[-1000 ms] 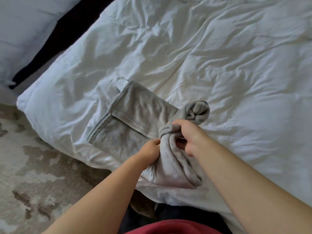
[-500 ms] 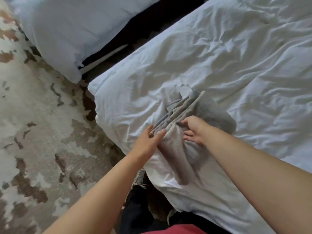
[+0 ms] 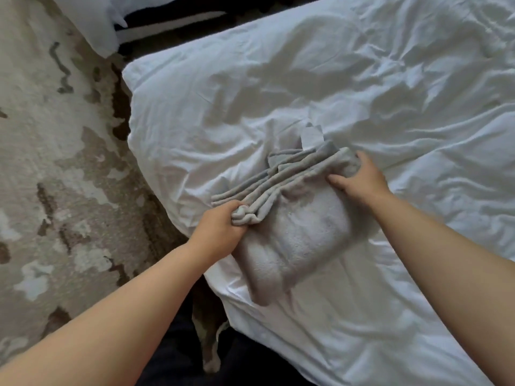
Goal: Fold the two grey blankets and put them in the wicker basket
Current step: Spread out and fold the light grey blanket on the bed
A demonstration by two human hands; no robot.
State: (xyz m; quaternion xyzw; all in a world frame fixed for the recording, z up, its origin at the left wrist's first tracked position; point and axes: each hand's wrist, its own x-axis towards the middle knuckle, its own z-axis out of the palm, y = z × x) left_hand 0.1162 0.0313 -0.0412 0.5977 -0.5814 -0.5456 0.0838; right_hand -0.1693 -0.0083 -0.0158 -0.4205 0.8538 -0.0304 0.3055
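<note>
Grey blanket [image 3: 301, 235] lies folded into a thick, roughly rectangular pad on the white bed [image 3: 362, 79], near the bed's front-left corner, with its stacked edges on the far side and a pale label [image 3: 312, 136] sticking out beyond them.

In the head view, the only one, the left hand [image 3: 220, 229] has its fingers curled round a bunched wad of those edges at the pad's left end, close to the bed's left side. The right hand [image 3: 359, 179] is at the pad's other end, further in over the bed, with the thumb laid on top and the fingers wrapped over the far corner, so it grips the cloth and is not spread flat. Both hands hold the pad while it rests on the bed; no part of it looks lifted.

Off the bed's left side is a mottled beige and brown rug [image 3: 55, 135]. Beyond the bed's far-left corner a second piece of white bedding [image 3: 103, 23] shows.

As a judgement, the folding of this blanket is about finished, though the layers on the far edge are uneven and may want squaring. Whether the pad is one blanket or both I cannot tell. No wicker basket is in view, so the carrying and placing are not yet done.
</note>
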